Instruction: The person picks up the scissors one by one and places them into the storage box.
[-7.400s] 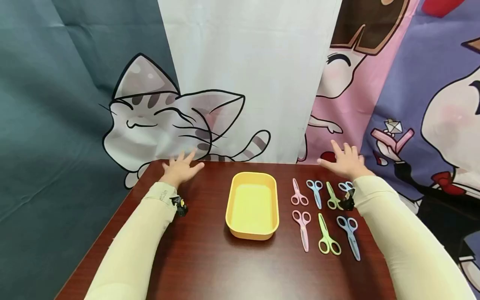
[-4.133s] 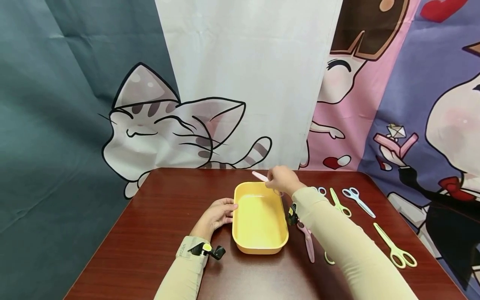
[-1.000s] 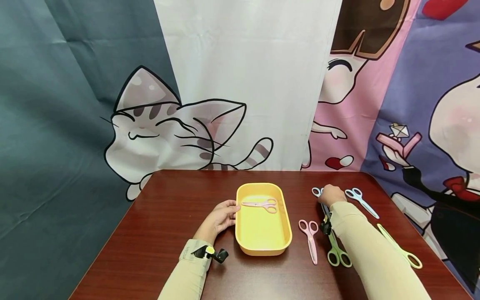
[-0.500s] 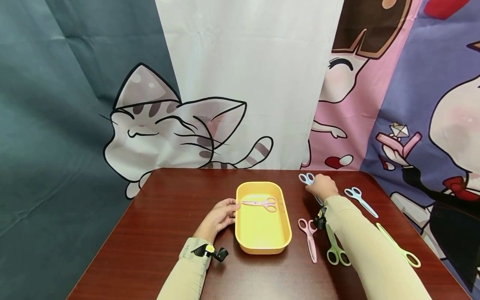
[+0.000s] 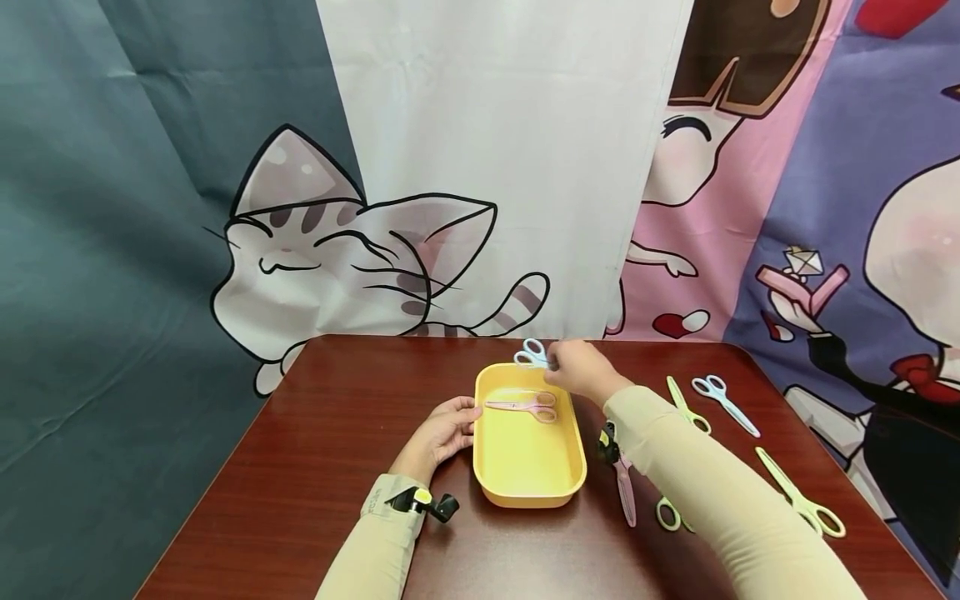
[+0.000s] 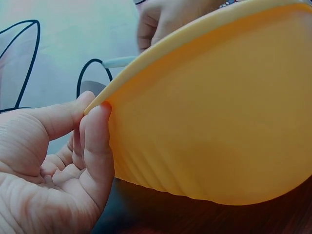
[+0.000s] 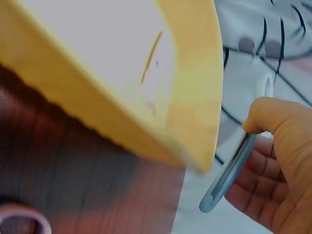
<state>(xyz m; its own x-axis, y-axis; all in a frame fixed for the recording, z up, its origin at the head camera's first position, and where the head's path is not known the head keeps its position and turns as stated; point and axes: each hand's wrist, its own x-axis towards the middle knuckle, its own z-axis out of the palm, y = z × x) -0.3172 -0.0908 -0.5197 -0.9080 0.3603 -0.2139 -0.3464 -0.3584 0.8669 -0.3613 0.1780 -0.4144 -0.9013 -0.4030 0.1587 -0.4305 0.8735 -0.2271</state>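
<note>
A yellow bin (image 5: 528, 492) stands mid-table with pink scissors (image 5: 542, 407) lying inside it. My left hand (image 5: 441, 433) pinches its left rim; in the left wrist view the thumb and index finger (image 6: 99, 146) nip the edge of the yellow wall. At the bin's far right corner my right hand (image 5: 583, 369) holds light-blue scissors (image 5: 532, 354), handle loops pointing left. In the right wrist view the blue blades (image 7: 226, 178) stick out below the thumb, beside the bin's outer wall.
Right of the bin lie pink scissors (image 5: 626, 492), small green scissors (image 5: 678, 398), and another green pair (image 5: 666, 514), both of the latter near my right sleeve. Farther right are light-blue scissors (image 5: 723, 403) and green scissors (image 5: 798, 498). A printed curtain (image 5: 487, 108) hangs behind the table.
Pink scissors have gone from the table into the bin. My right hand has since picked up light-blue scissors at the right and carried them left to the bin. My left hand stays on the rim.
</note>
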